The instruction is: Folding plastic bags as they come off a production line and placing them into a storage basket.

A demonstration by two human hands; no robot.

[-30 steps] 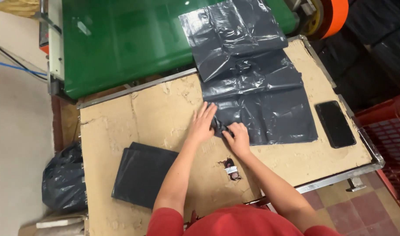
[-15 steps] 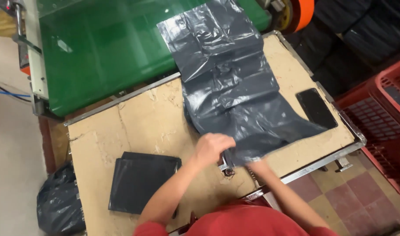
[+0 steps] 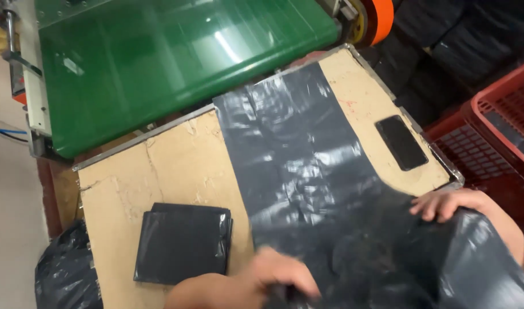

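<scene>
A long dark grey plastic bag (image 3: 296, 154) lies stretched across the cardboard-topped table (image 3: 159, 166), its near end lifted toward me. My left hand (image 3: 273, 280) grips the bag's near edge at the bottom of the view, fingers closed and blurred. My right hand (image 3: 445, 203) holds the bag's right side near the table's right corner, fingers curled over the plastic. The lifted plastic hides part of both hands.
A folded black bag stack (image 3: 182, 243) lies at the table's near left. A black phone (image 3: 402, 142) rests near the right edge. A green conveyor belt (image 3: 176, 57) runs behind. Red crates (image 3: 496, 120) stand right; a filled black bag (image 3: 64, 274) sits lower left.
The bag has been pulled toward me and stretched out flat along the table. Both hands moved apart, from the table's middle to the bag's near end, and lifted it.
</scene>
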